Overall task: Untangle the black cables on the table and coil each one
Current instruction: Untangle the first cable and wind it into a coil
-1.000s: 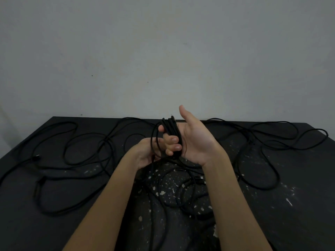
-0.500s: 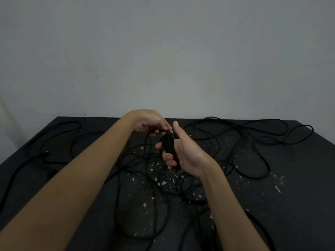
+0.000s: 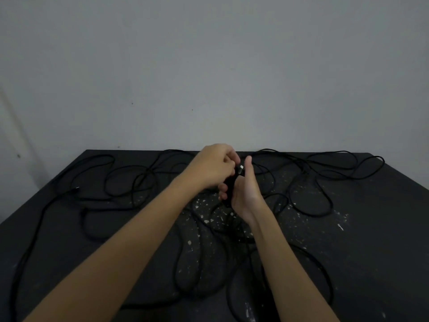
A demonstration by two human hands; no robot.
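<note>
Looking up from the bottom of the frame, I see slack loops of the loose cables (image 3: 44, 209) lying over the paint-flecked bench (image 3: 371, 228), some passing under both forearms.

Higher, at centre frame, the right hand (image 3: 246, 196) holds the coil (image 3: 228, 191), a tight black bundle. Its fingers (image 3: 221, 188) curl round the bundle from behind, with the tips showing on the left side and the thumb standing straight up. The bundle's long axis runs nearly upright, from the right wrist up to a silver-tipped plug end (image 3: 241, 168) that leans slightly right.

The left hand (image 3: 214, 167) sits just up and left of that tip. Its fingers are curled in and seem to pinch the cable right beside the plug, though blur hides the exact contact.

I judge that the next move depends on this: the free end is at the top of the bundle, directly right of the left fingers. The left hand is therefore the nearer one to wrap or tuck the end while the right only steadies the coil.

A second ago the left hand was below and beside the bundle, nearer me. It has since crossed over the top. The coil also looks shorter and tighter now.

Farther back, more cable sprawls along the bench's far edge on both sides, still uncoiled, below the bare grey wall (image 3: 209, 66).
</note>
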